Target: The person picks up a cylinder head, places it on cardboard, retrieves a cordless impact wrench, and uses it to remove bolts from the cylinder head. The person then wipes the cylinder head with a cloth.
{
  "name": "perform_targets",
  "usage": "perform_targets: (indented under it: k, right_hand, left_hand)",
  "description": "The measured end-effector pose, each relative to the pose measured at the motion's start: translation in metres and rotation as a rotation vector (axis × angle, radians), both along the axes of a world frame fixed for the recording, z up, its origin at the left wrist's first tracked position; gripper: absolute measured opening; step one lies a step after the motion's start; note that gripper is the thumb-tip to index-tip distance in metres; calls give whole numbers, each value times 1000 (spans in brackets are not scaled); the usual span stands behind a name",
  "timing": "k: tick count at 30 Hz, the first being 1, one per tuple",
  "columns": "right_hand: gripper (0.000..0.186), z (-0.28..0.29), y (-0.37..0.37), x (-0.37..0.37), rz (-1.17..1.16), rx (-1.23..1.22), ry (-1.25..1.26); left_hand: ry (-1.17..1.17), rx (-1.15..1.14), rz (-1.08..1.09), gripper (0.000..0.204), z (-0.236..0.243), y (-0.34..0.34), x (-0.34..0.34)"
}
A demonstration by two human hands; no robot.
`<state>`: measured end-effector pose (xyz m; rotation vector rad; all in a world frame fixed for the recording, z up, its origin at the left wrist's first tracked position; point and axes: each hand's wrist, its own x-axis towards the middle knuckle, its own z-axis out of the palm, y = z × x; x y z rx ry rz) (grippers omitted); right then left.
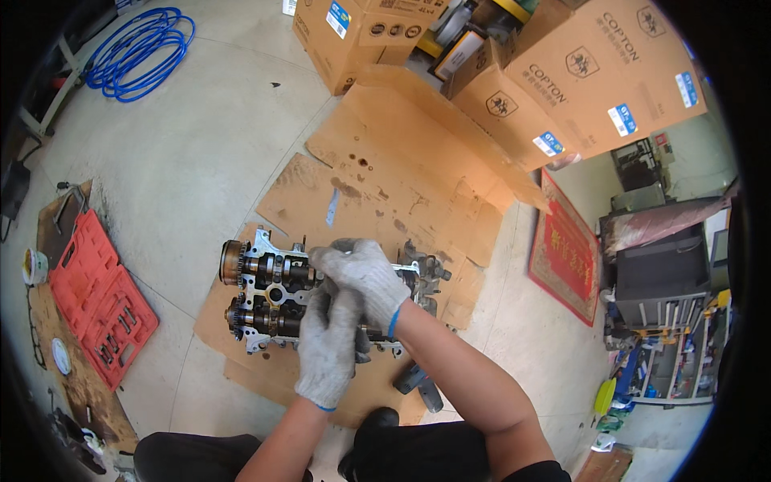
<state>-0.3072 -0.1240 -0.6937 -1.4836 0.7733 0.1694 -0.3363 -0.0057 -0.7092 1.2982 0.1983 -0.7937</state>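
Observation:
A cylinder head [275, 296] with two camshafts and sprockets lies on flattened cardboard in front of me. Both my hands wear pale knitted work gloves and meet over its middle. My right hand [363, 275] is uppermost, its fingers curled in closely. Just below and to the left, my left hand [328, 341] is closed too, its fingers pointing up towards the right one. Whatever they grip, if anything, is hidden by the gloves. A dark camshaft sprocket [233, 263] shows at the left end. Beside my right forearm lies a dark cordless power tool [418, 386].
Oil-stained cardboard [385, 169] covers the floor ahead, with brown cartons [594, 72] behind it. On the left sit a red tool case [104, 297] holding sockets and a coiled blue hose [138, 55]. A red mat [564, 249] and grey cabinet [662, 277] are at right.

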Motion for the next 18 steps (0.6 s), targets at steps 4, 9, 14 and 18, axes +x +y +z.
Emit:
perform_targets:
  k: [4,9,14,18]
  right_hand:
    - [21,-9,-15,-5,286,-349,-110]
    - [20,-5,-42,12,682,-594,-264]
    - [44,30,-8,70,1364,-832,5]
    - [44,16,-37,41,1035,-976,30]
  left_hand:
    - [62,32,186,55,-11,-18,-19]
    - [60,-229,549,53,-39,-75,-44]
    - [122,-791,399,49,-130,-120,-57]
    - [157,-470,25,49,-74,-79,-102]
